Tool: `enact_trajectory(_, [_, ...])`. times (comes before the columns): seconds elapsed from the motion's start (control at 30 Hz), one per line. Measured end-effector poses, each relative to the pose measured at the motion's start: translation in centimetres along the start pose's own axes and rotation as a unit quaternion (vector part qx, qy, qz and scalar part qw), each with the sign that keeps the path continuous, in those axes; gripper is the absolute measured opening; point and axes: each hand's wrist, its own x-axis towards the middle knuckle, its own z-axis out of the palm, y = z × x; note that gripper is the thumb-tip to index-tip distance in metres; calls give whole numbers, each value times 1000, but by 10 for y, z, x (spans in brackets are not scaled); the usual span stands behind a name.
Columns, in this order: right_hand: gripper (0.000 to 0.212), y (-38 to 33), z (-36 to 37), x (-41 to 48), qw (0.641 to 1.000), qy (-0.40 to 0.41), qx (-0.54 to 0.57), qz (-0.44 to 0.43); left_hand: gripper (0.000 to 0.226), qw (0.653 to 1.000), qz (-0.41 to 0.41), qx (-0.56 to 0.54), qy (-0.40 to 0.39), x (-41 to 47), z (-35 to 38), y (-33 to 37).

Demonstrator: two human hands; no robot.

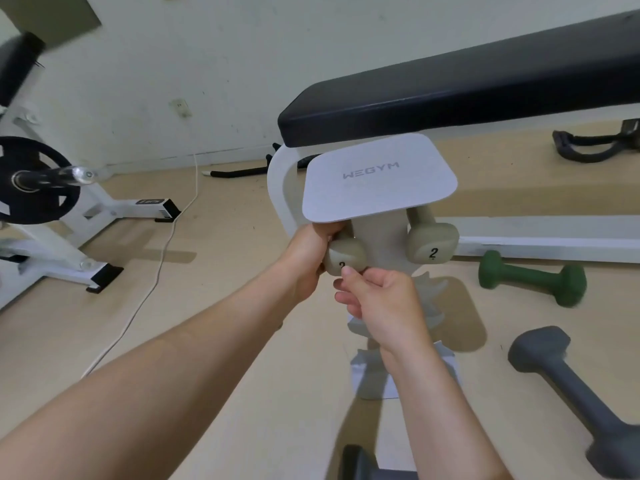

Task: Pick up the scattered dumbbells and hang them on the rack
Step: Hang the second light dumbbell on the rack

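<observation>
A pale rack point(379, 178) with a flat grey top marked WEGYM stands on the floor in front of me. One beige dumbbell marked 2 point(431, 242) hangs on its right side. My left hand point(308, 258) grips a second beige dumbbell point(343, 259) at the rack's upper left side, under the top plate. From below, my right hand point(374, 299) touches that dumbbell's near end with thumb and fingertips. A green dumbbell point(531, 278) and a grey one point(575, 389) lie on the floor to the right. Another grey dumbbell point(363, 465) shows at the bottom edge.
A black padded bench point(450, 98) on a white frame runs behind the rack. At left stands a white frame with a barbell and black plate point(31, 185). A white cable point(162, 258) trails across the beige floor. A black strap point(588, 147) lies far right.
</observation>
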Motion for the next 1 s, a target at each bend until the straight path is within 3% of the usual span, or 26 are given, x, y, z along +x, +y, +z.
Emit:
enact_trajectory(0.07, [24,1,-3,2,999,-5,-38,5,35,1000,-16,12,0,0,-3,-3])
enact_trajectory(0.17, [31,-3,-8,7,997,-8,-80,11,21,999,-24,47,-7,-6,-10,2])
enact_trajectory(0.23, [32,-7,-11,9,997,-21,-71,33,18,996,-14,68,-55,-15,-22,5])
enact_trajectory(0.37, [37,-11,-18,8,995,-56,-54,62,51,970,60,169,-162,-39,-41,7])
enact_trajectory(0.47, [41,-11,-38,7,995,16,-7,93,65,961,137,221,-99,-43,-32,-5])
enact_trajectory(0.57, [47,-7,-55,8,991,97,49,74,60,953,165,250,-50,-42,-26,-16])
enact_trajectory(0.67, [62,-12,-61,10,987,94,133,1,55,936,192,294,-12,-41,-26,-21])
enact_trajectory(0.8, [29,-22,-60,19,986,85,136,-55,57,914,222,340,12,-40,-25,-26])
enact_trajectory(1.0, [34,-23,-59,26,985,105,53,-123,58,877,286,386,22,-41,-27,-25])
